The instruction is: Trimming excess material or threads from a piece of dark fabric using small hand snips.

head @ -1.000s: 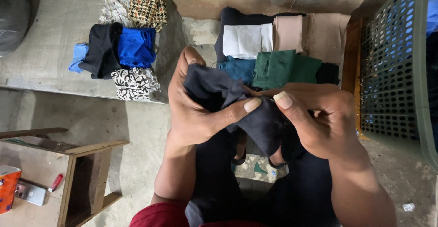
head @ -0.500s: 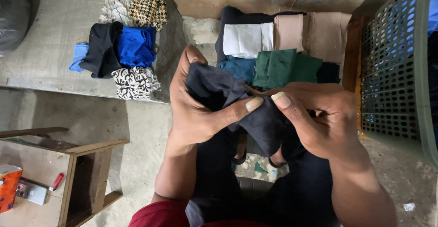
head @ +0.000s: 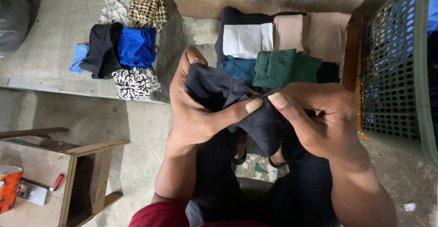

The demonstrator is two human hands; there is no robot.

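Head view: one dark navy soft cloth garment point(head: 237, 104) held up at centre frame, above the lap. Left hand point(head: 196, 113) wrapped around its left side, thumb pressed onto the fabric; right hand point(head: 319, 117) pinching the right edge between thumb and curled fingers. Behind, on the concrete ledge point(head: 45, 40), two groups of clothes: a left heap point(head: 123, 53) with one bright blue piece and one black, and a folded stack point(head: 278, 49) with one white, two beige and two green pieces. One green perforated plastic basket point(head: 397, 72) at right. One wooden stool point(head: 68, 172) at lower left.
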